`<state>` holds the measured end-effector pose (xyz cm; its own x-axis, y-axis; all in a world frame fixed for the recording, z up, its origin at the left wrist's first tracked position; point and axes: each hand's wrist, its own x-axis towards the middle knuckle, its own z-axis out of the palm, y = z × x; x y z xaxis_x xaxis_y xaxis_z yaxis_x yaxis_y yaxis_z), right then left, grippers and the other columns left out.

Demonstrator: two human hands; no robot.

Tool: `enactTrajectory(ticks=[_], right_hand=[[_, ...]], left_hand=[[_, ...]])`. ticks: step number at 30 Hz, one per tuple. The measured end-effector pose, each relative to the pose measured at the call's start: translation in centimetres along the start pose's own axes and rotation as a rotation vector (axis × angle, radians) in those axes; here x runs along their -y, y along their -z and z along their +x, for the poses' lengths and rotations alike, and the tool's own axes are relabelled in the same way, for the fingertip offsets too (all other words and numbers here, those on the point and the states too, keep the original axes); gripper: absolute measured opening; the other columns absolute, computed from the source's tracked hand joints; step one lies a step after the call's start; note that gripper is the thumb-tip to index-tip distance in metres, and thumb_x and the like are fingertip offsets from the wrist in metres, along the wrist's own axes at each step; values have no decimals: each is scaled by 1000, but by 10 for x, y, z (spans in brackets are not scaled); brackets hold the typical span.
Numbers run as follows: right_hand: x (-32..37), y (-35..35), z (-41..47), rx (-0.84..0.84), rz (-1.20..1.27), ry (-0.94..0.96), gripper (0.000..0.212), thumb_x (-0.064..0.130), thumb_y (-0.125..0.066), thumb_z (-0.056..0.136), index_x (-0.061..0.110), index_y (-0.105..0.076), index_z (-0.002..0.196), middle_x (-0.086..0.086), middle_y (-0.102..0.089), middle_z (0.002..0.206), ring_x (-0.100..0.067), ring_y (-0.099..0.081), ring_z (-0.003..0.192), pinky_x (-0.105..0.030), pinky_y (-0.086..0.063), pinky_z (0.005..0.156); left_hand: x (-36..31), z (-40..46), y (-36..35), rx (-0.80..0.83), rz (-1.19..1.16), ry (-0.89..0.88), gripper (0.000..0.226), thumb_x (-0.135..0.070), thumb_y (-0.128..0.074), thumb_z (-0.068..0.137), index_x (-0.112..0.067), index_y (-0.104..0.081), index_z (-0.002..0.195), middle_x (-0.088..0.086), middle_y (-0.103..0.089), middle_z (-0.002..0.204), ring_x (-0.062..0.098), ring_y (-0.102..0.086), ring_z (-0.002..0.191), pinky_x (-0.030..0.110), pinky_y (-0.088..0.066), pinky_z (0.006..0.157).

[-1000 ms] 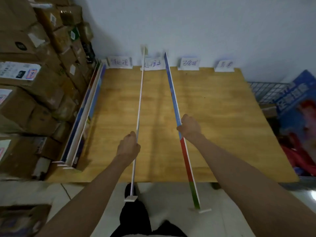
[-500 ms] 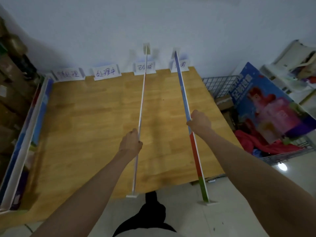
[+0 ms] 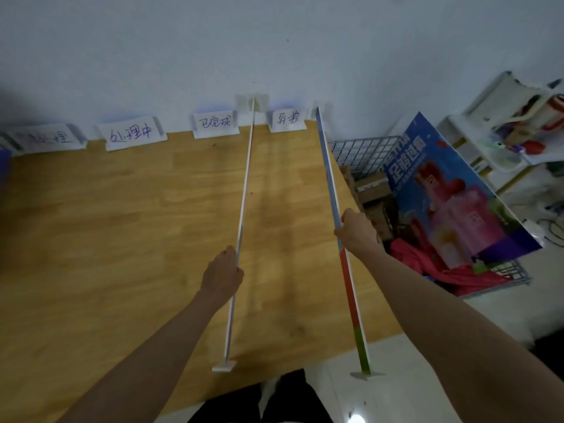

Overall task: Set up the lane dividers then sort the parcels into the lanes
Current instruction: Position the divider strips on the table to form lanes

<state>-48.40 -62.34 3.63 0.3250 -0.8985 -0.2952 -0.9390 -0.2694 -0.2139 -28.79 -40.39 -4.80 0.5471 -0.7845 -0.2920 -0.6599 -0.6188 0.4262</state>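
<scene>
My left hand (image 3: 222, 271) grips a long thin white divider (image 3: 245, 178) that runs from the wall to the near edge of the wooden table (image 3: 122, 224). It passes between the third label card (image 3: 215, 125) and the fourth label card (image 3: 287, 119). My right hand (image 3: 355, 228) grips a second divider (image 3: 328, 166), blue at the far end, red and green near me. This one lies along the table's right edge, and its near foot hangs past the front edge. No parcels lie on the table.
Several handwritten label cards stand along the wall, among them a second card (image 3: 131, 136). Right of the table, a wire basket (image 3: 363, 148) holds cardboard boxes, red cloth and a large blue printed board (image 3: 451, 196). A white shelf (image 3: 506, 117) stands beyond. Floor lies below.
Both hands carried their dividers to the right across the table, from the middle lanes to the right side. The view swung right, so the box stack at the left dropped out.
</scene>
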Motion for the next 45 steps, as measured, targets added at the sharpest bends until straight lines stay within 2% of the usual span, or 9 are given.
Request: enactTrajectory(ticks=[7,15,24,29,32,35,37,41,45], right_hand=[[-36,-7,70,41,13,23,27,22,-64,93,7,-53,113,-14,-60,109,-31,-61,98,-37,-50,71],[-66,-18,141,103,23,62,24,21,-65,92,9,-53,110,-13,-59,110,-33,-61,101,-46,-56,84],[-82,-29,186,122,22,124,20,16,-60,94,9,-53,111,-12,-60,108,-31,-62,98,-47,-56,83],[-90,-45,197,88,50,139,18,13,-54,97,11,-54,115,-9,-61,106,-27,-63,92,-47,-57,80],[-100,-54,196,109,88,145,24,16,-52,98,12,-54,121,-9,-62,110,-28,-63,96,-38,-48,77],[-110,-58,188,137,137,135,36,26,-56,97,12,-50,130,-10,-64,113,-29,-63,100,-41,-48,85],[-117,-57,175,170,177,98,46,34,-62,94,11,-46,130,-11,-60,117,-29,-63,99,-44,-54,83],[-133,-61,141,262,109,42,54,46,-68,88,9,-44,120,-11,-56,115,-31,-61,99,-39,-50,72],[-145,-75,111,334,113,1,46,40,-68,89,9,-46,115,-11,-58,111,-30,-62,97,-40,-53,76]], left_hand=[[-34,19,-23,57,16,128,27,-14,-56,91,-5,-48,116,12,-61,107,35,-62,95,43,-52,76],[-78,38,-54,76,-1,281,30,-14,-54,92,-5,-48,120,13,-61,108,35,-62,95,45,-54,78],[-106,64,-75,36,-64,338,27,-14,-56,93,-9,-49,118,10,-62,102,32,-63,85,46,-56,72],[-109,72,-82,12,-84,356,36,-17,-56,94,-11,-49,129,9,-64,107,30,-65,89,45,-56,74],[-109,73,-86,0,-115,357,42,-18,-56,96,-12,-47,137,10,-66,108,29,-65,95,45,-55,81],[-110,70,-88,-16,-161,366,45,-21,-59,96,-14,-47,139,8,-65,108,28,-63,98,45,-54,86],[-111,63,-88,-34,-201,387,46,-25,-63,94,-15,-49,137,6,-63,107,26,-62,97,43,-54,85],[-114,44,-90,-25,-206,420,41,-30,-71,86,-15,-50,118,4,-59,105,26,-60,92,41,-53,78],[-116,29,-99,-15,-207,438,32,-24,-72,86,-14,-49,106,6,-58,100,26,-59,85,38,-50,71]])
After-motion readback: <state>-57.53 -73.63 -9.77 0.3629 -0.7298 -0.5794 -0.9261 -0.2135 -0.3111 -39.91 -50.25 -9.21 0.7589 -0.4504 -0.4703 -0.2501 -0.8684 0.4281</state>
